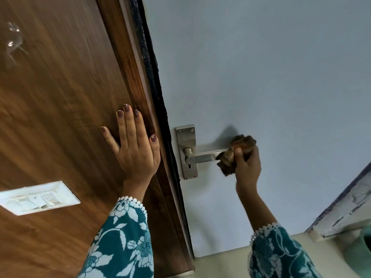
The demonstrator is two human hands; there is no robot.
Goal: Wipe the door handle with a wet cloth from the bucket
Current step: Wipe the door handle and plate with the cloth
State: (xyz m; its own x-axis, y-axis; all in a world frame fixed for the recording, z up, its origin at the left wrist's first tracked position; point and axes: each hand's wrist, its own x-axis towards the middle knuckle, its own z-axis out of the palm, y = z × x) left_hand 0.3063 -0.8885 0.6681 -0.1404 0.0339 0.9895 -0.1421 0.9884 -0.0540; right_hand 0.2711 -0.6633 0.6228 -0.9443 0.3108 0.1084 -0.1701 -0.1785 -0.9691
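Note:
A steel lever door handle [204,155] on a steel backplate [186,137] is fixed to the pale blue door [261,77]. My right hand [248,163] is shut on a crumpled brown cloth [230,155], which is wrapped around the free end of the lever. My left hand [134,145] lies flat with its fingers spread on the brown wooden panel [60,97] left of the door edge. The bucket [363,251] shows as a green rim at the lower right corner.
A white switch plate [38,197] is set in the wooden panel at the lower left. A dark strip [152,77] runs between panel and door. A worn white ledge [345,213] juts in at the right. Pale floor [220,263] lies below the door.

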